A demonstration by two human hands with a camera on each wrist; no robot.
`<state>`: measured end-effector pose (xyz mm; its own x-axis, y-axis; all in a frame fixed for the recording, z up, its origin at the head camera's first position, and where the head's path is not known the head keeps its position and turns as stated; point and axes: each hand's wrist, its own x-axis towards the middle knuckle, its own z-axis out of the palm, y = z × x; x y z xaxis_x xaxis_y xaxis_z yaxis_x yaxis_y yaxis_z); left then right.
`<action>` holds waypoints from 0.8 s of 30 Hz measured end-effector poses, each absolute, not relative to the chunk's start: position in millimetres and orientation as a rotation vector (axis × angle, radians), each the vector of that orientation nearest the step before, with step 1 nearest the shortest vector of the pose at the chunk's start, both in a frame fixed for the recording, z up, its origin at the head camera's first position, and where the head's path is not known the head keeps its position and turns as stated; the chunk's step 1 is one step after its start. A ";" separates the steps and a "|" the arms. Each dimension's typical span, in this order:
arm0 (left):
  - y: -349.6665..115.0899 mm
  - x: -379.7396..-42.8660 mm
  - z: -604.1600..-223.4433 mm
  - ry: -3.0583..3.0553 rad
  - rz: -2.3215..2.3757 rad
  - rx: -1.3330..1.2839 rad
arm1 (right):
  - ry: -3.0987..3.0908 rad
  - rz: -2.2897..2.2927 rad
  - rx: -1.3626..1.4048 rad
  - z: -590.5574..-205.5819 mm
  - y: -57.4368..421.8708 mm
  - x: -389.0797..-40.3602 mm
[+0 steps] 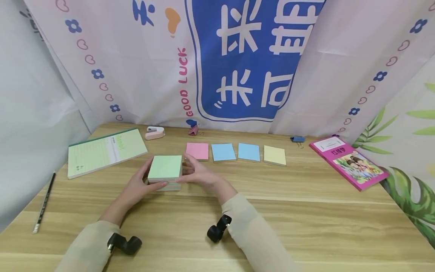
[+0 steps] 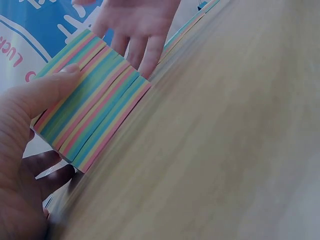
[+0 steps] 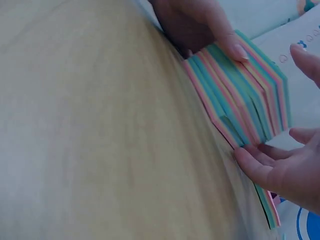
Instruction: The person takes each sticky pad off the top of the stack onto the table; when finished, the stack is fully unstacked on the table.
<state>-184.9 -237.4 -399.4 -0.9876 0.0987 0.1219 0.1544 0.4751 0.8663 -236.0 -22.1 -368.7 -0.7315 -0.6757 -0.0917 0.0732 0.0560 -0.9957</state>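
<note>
A thick square stack of sticky notes (image 1: 165,167) sits on the table in front of me, green on top, with striped pink, yellow, green and blue sides (image 2: 95,102). My left hand (image 1: 138,187) holds it from the left, thumb on the front side and the other fingers round the left side. At the stack's right side is my right hand (image 1: 202,175), fingers extended; in the right wrist view its fingertips (image 3: 245,152) are right at the stack's edge. The stack's back side is hidden.
Behind the stack lie a pink pad (image 1: 197,151), two blue pads (image 1: 223,152) and a yellow pad (image 1: 274,155) in a row. A green notebook (image 1: 105,153), stapler (image 1: 155,132) and pencil (image 1: 45,202) are leftward; binder clips (image 1: 297,139) and a pink book (image 1: 349,162) stand rightward.
</note>
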 end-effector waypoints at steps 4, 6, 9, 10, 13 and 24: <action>-237.0 -185.7 -399.7 -2.646 -1.573 -0.239 | 1.888 -1.696 -0.572 -373.0 -30.0 -235.1; -237.0 -186.4 -400.4 -2.647 -1.571 -0.239 | 1.943 -1.691 -0.561 -374.2 -32.3 -235.5; -237.0 -187.0 -401.0 -2.656 -1.552 -0.235 | 1.971 -1.714 -0.550 -375.2 -33.3 -236.2; -236.9 -187.1 -401.1 -2.661 -1.543 -0.231 | 1.961 -1.733 -0.550 -375.8 -32.9 -236.7; -236.9 -186.8 -401.1 -2.678 -1.519 -0.222 | 1.918 -1.793 -0.567 -376.3 -28.6 -237.3; -239.4 -183.5 -398.8 -2.715 -1.505 -0.209 | 1.594 -1.980 -0.496 -368.2 20.1 -240.9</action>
<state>-183.5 -239.4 -398.8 -0.9906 0.1021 0.0915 0.1317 0.5230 0.8421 -240.9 20.1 -368.2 -0.7836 -0.6191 -0.0516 0.1828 -0.1504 -0.9716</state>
